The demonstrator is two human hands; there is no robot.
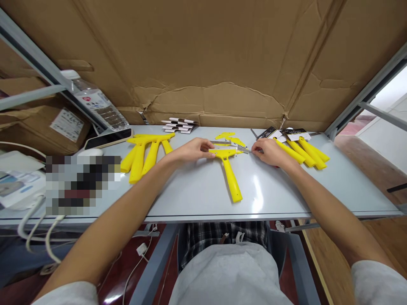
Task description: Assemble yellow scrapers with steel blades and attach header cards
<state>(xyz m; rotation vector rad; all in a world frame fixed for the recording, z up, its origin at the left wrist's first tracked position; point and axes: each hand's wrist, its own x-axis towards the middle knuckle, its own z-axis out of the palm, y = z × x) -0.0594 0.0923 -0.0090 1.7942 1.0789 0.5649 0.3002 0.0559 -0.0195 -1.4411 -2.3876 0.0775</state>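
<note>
A yellow T-shaped scraper (230,178) lies on the table with its handle towards me. My left hand (197,149) pinches the left end of its wide head between thumb and fingers. A thin metal blade (240,149) runs along the head and sticks out to the right. My right hand (266,151) is closed at the blade's right end, fingertips pinched on it. Just behind the head lie loose yellow plates (225,135) and small metal bits, probably screws (243,146). The blade's left part is partly hidden by my left fingers.
More yellow scraper handles (153,156) lie to the left; carded scrapers (310,151) lie to the right. Folded cards (179,126) are stacked at the back. A phone (110,138), a bottle (98,101) and white cables (32,216) are at the left. Cardboard (210,59) walls the back.
</note>
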